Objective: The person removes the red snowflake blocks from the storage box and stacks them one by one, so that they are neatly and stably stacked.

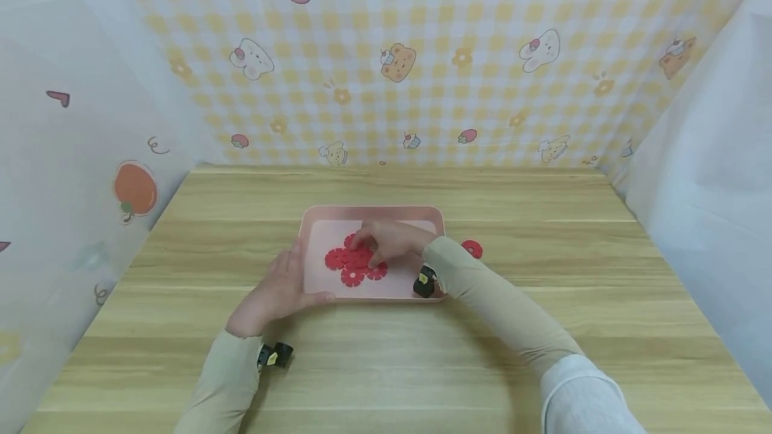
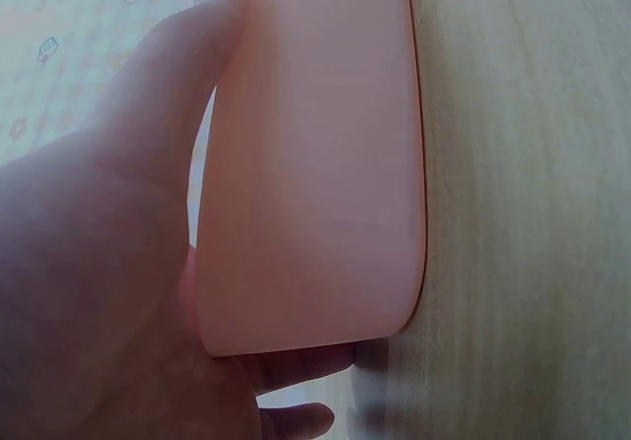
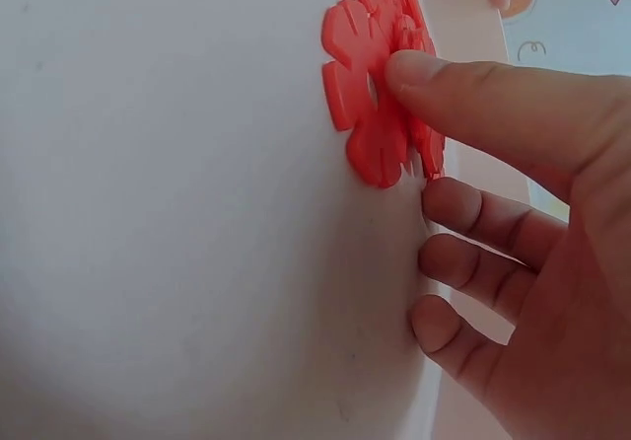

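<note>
A shallow pink tray (image 1: 416,286) lies on the wooden table with a cluster of red flower-shaped discs (image 1: 352,278) inside it. My left hand (image 1: 282,292) holds the tray's near left corner, thumb along the front wall and fingers along the left side. In the left wrist view the thumb tip reaches the tray's rim. My right hand (image 1: 386,241) is down over the discs, fingers bent. Up close in the right wrist view, its thumb touches a red disc (image 3: 363,105), and three other fingertips sit beside the pile. The index finger's contact is hidden.
One more red disc (image 1: 473,249) lies on the table just right of the tray, partly behind the right sleeve. The wooden table (image 1: 386,374) meets a yellow checked cloth (image 1: 398,106) at its far edge. White cloths hang on both sides.
</note>
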The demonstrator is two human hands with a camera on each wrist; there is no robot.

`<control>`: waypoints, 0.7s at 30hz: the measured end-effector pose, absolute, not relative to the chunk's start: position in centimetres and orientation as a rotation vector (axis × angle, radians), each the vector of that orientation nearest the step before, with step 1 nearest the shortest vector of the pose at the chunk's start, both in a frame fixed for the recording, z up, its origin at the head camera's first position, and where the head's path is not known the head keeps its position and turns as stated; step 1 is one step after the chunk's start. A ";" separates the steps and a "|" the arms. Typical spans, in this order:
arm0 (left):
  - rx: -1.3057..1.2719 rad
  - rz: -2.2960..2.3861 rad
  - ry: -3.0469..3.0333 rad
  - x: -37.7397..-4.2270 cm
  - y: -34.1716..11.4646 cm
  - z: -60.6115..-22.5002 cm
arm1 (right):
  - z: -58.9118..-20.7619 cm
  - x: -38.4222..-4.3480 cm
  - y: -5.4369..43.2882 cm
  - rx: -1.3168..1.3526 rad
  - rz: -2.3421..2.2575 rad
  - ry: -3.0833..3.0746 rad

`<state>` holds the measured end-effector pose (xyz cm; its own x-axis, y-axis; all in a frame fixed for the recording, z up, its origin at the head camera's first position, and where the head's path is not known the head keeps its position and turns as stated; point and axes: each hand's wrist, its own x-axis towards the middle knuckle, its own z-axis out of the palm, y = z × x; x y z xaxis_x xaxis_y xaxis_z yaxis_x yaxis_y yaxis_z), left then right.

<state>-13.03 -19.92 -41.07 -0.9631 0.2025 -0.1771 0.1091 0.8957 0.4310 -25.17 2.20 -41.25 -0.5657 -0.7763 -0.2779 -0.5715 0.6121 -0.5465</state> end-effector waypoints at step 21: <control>0.249 0.651 2.856 -12.8 -19.8 -41.1 | -39.1 -25.2 4.1 -0.958 -0.675 2.360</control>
<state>-12.84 -19.85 -41.08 -0.9656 0.2072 -0.1571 0.1186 0.8887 0.4429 -25.19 4.14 -39.08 -0.6267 -0.7347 -0.2598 -0.4860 0.6291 -0.6067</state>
